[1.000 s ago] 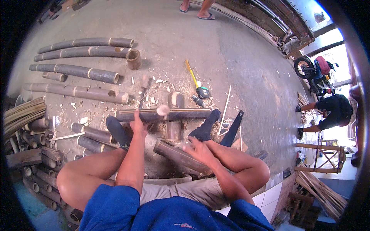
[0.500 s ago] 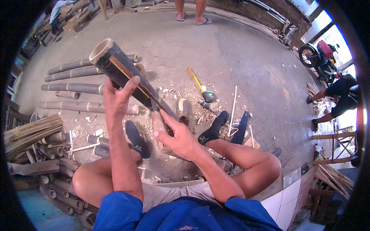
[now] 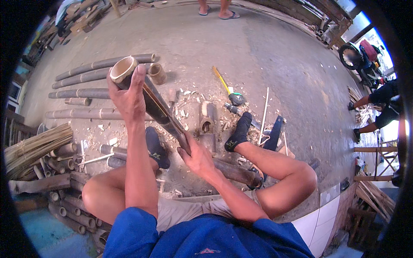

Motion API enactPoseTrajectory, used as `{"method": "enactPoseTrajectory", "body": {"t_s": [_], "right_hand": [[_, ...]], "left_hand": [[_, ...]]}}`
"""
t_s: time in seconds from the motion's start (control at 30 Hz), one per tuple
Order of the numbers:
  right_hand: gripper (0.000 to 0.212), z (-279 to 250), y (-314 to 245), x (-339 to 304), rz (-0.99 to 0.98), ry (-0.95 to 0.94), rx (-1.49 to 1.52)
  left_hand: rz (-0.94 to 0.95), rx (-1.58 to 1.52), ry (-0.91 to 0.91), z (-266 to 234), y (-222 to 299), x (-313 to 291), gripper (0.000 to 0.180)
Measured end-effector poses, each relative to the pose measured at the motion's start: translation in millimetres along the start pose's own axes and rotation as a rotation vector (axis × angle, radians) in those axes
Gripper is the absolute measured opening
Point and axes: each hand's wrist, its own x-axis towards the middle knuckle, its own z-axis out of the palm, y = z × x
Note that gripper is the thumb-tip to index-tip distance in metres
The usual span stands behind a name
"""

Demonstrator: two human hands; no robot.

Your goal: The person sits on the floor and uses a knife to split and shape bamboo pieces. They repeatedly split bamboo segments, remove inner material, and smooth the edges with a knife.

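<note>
I sit on a ledge with both legs out, holding a long dark bamboo pole [image 3: 165, 116] slanted from upper left to lower right across my lap. My left hand [image 3: 127, 96] grips it just below its open hollow top end [image 3: 123, 69]. My right hand [image 3: 197, 157] clasps the pole near its middle, between my knees. The pole's lower end [image 3: 254, 182] rests by my right thigh. My feet in dark socks [image 3: 238, 131] rest on the concrete floor among wood chips.
Bamboo poles [image 3: 86, 92] lie in rows at the left, with a short bamboo ring [image 3: 157, 73]. A yellow-handled hammer [image 3: 228, 88] and a small wooden block [image 3: 207, 118] lie ahead. Split strips [image 3: 32, 144] and cut pieces are stacked at left. Other people stand and crouch at the top and right.
The pole lay low on the floor a second ago. Both hands have lifted and tilted it, and its hollow end now sits slightly lower and further right than half a second ago.
</note>
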Motion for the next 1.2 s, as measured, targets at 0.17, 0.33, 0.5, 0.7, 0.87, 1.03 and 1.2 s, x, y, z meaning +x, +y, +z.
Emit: {"method": "enactPoseTrajectory", "body": {"t_s": [0.17,0.33,0.5,0.7,0.87,1.03,1.2], "right_hand": [[0.066,3,8,4,-0.051,0.044,0.030],[0.059,-24,-20,-7,0.055,-0.059,0.033],[0.055,-43,-42,-4,-0.136,0.055,0.173],[0.055,-43,-40,15,-0.079,-0.014,0.041],[0.056,-43,-35,0,0.015,-0.039,0.086],[0.058,-40,-27,-2,0.042,-0.036,0.138],[0.053,-34,-20,5,0.220,-0.161,-0.069]], "left_hand": [[0.012,-0.072,-0.022,4,-9,6,0.053],[0.029,-0.127,-0.012,-5,-20,9,0.054],[0.031,-0.100,-0.033,-8,-24,12,0.056],[-0.011,-0.112,-0.129,2,-17,2,0.070],[-0.020,-0.077,-0.120,6,-7,-10,0.076],[0.033,-0.129,-0.122,5,-18,-6,0.074],[0.037,-0.143,-0.149,-7,-37,2,0.079]]}}
